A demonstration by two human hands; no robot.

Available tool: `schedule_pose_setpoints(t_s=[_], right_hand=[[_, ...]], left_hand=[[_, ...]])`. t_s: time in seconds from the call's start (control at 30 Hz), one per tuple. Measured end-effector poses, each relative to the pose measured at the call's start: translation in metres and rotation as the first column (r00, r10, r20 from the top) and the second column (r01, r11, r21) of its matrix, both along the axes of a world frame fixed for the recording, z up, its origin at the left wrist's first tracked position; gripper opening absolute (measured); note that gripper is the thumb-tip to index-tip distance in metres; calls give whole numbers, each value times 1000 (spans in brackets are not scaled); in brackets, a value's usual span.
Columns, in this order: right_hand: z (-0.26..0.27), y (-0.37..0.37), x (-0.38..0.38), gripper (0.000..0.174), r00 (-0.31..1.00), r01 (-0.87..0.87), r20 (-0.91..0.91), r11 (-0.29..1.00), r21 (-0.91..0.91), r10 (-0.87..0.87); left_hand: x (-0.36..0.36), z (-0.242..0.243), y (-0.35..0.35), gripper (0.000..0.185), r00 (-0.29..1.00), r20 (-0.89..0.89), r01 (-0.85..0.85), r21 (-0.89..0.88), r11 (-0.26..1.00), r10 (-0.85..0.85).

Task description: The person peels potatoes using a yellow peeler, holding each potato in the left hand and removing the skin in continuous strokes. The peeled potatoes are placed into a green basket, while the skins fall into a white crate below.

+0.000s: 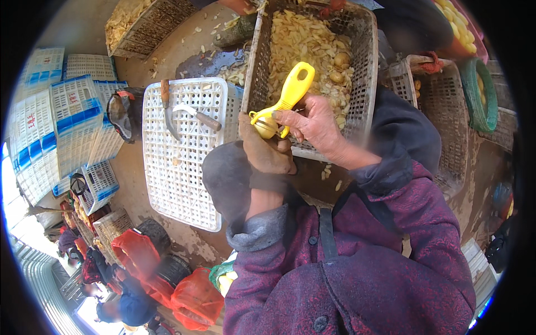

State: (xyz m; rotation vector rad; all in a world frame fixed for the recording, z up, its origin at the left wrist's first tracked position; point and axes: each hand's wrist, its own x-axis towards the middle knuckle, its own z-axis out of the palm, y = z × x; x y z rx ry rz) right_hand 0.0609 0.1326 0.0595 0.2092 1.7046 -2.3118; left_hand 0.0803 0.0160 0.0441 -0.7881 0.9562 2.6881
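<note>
My left hand (268, 150), in a brown glove, holds a small, pale peeled potato (266, 127) over the near left corner of a plastic crate (363, 83). Bare, my right hand (320, 125) grips a yellow plastic peeler (295, 86), its head lying against the potato. Inside the crate is a thick layer of peelings (297, 46), with a few unpeeled potatoes (342, 60) on top at the right. The fingers partly hide the potato and the peeler's lower end.
An upturned white crate (184, 180) at the left bears a sickle-shaped knife (167, 109) and another curved knife (203, 119). A brown crate (452, 109) stands right, beside a green mesh bag (477, 100). Stacked crates (75, 121) and red mesh bags (197, 299) lie farther left; people sit at lower left.
</note>
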Motion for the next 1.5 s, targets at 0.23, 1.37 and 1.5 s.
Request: schedule_pose_setpoints(t_s=[0.23,1.37,1.5], right_hand=[[-29,16,-24,21,985,123,111,987,107,-135],[-2,25,-39,18,950,198,245,980,6,-193],[-18,30,-45,16,950,196,254,980,-28,-182]], left_hand=[[-11,-6,-9,41,995,100,-9,99,995,-1],[-8,5,-4,48,997,-4,66,454,889,-72],[-11,34,-7,47,1000,-16,26,377,926,-21]])
